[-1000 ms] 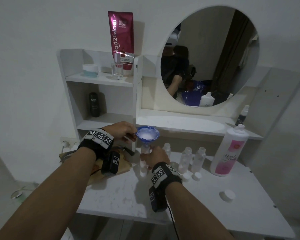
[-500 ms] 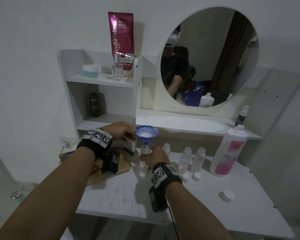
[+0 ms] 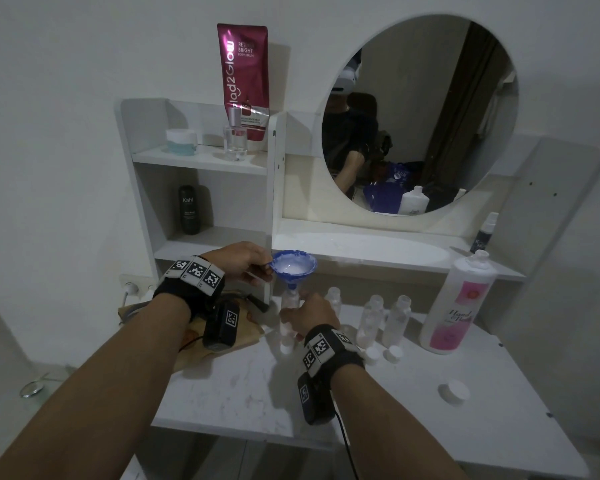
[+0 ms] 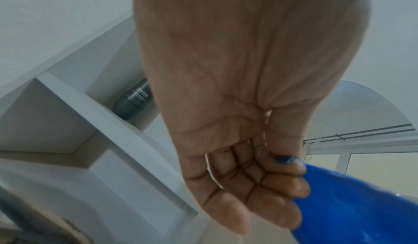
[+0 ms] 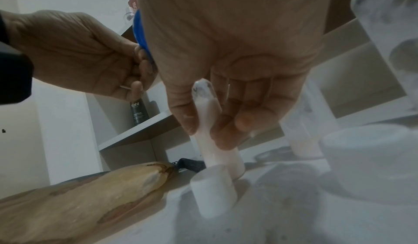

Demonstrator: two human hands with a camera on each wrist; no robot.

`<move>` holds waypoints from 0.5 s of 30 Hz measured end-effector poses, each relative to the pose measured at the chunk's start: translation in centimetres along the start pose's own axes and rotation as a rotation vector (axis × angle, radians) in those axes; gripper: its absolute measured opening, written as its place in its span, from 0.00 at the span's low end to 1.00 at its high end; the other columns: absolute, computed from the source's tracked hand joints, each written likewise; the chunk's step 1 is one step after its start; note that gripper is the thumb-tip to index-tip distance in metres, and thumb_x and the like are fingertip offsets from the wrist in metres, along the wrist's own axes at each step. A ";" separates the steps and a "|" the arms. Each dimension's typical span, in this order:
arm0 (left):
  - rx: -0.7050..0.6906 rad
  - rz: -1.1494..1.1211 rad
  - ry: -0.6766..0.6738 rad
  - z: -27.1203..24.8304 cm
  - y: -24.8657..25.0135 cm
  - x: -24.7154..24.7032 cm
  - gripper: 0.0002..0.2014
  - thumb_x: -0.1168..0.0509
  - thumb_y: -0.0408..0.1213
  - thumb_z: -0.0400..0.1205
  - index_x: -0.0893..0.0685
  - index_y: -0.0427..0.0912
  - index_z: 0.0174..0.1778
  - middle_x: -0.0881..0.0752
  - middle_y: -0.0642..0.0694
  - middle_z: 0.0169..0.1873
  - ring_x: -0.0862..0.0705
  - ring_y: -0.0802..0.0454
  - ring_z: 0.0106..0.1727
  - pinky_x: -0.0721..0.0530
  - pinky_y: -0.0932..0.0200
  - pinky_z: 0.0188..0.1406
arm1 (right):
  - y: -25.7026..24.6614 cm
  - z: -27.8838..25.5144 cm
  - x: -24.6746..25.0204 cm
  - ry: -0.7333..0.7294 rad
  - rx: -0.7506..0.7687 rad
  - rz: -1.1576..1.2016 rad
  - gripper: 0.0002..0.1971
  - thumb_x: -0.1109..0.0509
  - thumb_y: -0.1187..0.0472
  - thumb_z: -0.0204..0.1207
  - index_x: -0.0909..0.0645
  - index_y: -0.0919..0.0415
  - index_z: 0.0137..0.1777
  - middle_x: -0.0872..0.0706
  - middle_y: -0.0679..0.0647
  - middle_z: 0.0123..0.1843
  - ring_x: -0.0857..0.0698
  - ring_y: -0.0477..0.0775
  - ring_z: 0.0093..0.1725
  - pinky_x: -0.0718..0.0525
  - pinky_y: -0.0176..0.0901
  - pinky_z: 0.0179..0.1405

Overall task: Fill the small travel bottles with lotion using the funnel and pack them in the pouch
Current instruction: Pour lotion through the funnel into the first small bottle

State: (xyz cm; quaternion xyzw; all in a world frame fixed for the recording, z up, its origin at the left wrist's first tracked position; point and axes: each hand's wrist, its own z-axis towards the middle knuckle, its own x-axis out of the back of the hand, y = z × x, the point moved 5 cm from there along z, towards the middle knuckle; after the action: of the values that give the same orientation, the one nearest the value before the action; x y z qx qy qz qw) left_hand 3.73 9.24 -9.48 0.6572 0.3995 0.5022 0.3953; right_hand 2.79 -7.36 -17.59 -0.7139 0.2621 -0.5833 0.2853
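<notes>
Blue funnel (image 3: 294, 268), pooled with white lotion, is pinched at its rim by the left hand (image 3: 241, 263); the right hand (image 3: 310, 315) wraps the travel bottle (image 5: 212, 122) on the table (image 3: 257, 393). A tilt could spill lotion or topple the bottle.

Glossy blue plastic funnel (image 3: 294, 268); translucent plastic bottle (image 5: 212, 122); matt white tabletop (image 3: 413, 420).

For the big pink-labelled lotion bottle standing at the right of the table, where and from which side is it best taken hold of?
Probably round the middle of the lotion bottle, across its label, coming from the front with the right hand. It stands upright, tall and wide, with its neck open, so a grip low on the body should keep it steady. Empty travel bottles crowd its left side.
</notes>
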 end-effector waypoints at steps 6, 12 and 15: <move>-0.001 -0.012 0.007 0.0 -0.1 0.1 0.14 0.42 0.34 0.87 0.17 0.37 0.37 0.13 0.41 0.37 0.14 0.42 0.49 0.19 0.47 0.53 | -0.2 -0.2 0.1 0.002 0.008 -0.002 0.22 0.25 0.48 0.66 0.17 0.51 0.60 0.10 0.56 0.49 0.09 0.62 0.47 0.11 0.58 0.52; -0.001 0.022 0.006 -0.2 -0.1 0.0 0.14 0.42 0.35 0.87 0.17 0.37 0.38 0.13 0.41 0.38 0.14 0.42 0.50 0.20 0.43 0.59 | -0.1 -0.4 0.2 0.003 0.012 -0.033 0.12 0.24 0.48 0.68 0.21 0.50 0.47 0.09 0.56 0.47 0.09 0.62 0.47 0.11 0.58 0.53; 0.008 0.023 0.003 -0.1 -0.4 0.1 0.14 0.42 0.35 0.87 0.17 0.37 0.38 0.13 0.42 0.37 0.14 0.43 0.49 0.20 0.42 0.59 | -0.1 -0.4 0.0 -0.024 0.014 -0.028 0.18 0.19 0.48 0.65 0.18 0.51 0.51 0.09 0.55 0.47 0.09 0.60 0.47 0.11 0.56 0.53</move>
State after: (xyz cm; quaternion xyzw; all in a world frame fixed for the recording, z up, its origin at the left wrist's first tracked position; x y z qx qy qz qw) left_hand 3.58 9.44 -9.79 0.6626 0.3947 0.5060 0.3862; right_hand 2.35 -7.33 -17.48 -0.7226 0.2444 -0.5805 0.2850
